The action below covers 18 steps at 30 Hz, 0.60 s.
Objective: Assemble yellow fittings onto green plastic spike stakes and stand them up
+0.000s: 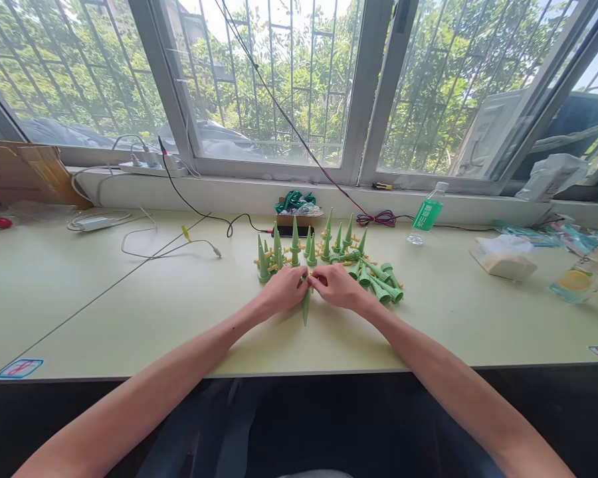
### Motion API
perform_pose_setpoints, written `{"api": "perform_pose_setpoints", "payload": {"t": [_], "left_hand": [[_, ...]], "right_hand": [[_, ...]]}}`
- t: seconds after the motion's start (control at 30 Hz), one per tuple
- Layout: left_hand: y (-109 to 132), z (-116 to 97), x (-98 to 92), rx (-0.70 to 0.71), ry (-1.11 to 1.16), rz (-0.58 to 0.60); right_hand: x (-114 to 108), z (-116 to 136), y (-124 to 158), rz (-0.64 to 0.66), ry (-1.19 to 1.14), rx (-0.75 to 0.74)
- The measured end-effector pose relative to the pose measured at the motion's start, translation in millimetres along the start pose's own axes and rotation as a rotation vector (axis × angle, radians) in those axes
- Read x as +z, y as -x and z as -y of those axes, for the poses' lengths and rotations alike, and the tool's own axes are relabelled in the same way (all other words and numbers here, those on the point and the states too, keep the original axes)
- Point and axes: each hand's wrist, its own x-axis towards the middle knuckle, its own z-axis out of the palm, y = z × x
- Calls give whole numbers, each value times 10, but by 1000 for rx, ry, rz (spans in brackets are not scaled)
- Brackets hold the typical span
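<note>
Forearms (179,365): bare; angled inward over the table (468,312), converging at centre
Left hand (284,290): fingers pinched narrow on the green spike; knuckles up
Right hand (335,287): fingers pinched close beside the left, at the same spike's head; exact contact hidden
Green spike (305,312): between the hands; tip toward the camera
Handling: best steadied by one hand, worked gently by the other; axis kept straight
Stock: standing spikes (295,247) beyond; lying spikes (380,291) rightward
</note>
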Motion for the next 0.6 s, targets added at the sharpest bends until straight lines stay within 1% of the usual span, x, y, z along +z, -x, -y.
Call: {"api": "perform_pose_setpoints", "payload": {"t": [0.6], "left_hand": [[-4,25,19,15,11,-9]], "right_hand": [[-5,-7,-3,10,4,0]]}}
